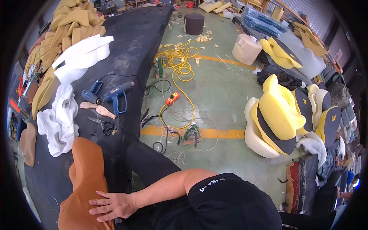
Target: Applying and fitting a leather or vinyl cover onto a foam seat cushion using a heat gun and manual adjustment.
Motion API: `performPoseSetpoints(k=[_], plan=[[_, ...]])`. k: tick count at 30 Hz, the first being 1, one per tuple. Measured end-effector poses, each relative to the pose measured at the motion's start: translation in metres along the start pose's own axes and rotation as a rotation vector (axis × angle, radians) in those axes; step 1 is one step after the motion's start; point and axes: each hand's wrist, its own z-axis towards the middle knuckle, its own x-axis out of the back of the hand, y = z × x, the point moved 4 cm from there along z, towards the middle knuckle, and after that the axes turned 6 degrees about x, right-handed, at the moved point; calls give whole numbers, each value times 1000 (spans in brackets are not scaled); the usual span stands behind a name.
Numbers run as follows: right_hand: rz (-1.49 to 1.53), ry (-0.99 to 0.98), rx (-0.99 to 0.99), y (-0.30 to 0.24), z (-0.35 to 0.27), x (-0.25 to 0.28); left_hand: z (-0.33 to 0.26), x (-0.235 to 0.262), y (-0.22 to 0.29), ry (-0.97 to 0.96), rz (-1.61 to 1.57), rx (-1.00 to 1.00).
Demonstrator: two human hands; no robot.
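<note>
My right hand (114,206) lies flat on a brown, leather-like covered seat (89,165) with a seam along its side. Its fingers are spread and grip nothing. The seat stands at the near left, over the edge of the black-topped table (126,46). My left hand is out of view. Beyond the seat lies a crumpled white cover (60,120). Scissors (104,125) with dark handles rest close by, beside two small tan pieces (105,112). Farther on are a blue heat gun (118,95) and a second blue power tool (92,93).
White sheets (84,55) and a tall heap of tan foam pieces (71,23) occupy the far left. On the floor are a tangled yellow cord (184,69), an orange socket (173,98) and a green tool (191,134). Yellow foam seats (278,109) crowd the right; a brown stool (194,24) stands far off.
</note>
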Motion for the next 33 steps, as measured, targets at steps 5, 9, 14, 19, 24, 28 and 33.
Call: performPoseSetpoints(k=[5, 9, 14, 19, 24, 28, 33], plan=[[28, 7, 13, -9, -11, -9, -9, -25, -21, -81, -98, -37], [-13, -20, 60, -28, -27, -27, -10, -10, -36, 101, -35, -2], [17, -72, 111, -42, -40, -48, -25, 5, -55, 367, 86, -51], [89, -126, 98, -56, -46, -46, -32, 42, -63, 53, 15, 12], [85, -116, 138, -58, -55, -43, -42, 10, -69, 441, 65, -88], [51, -87, 113, -52, -47, -25, -38, -7, -59, 500, 97, -50], [-134, -10, -84, -30, -9, 6, -1, -54, -33, 512, 262, -185]])
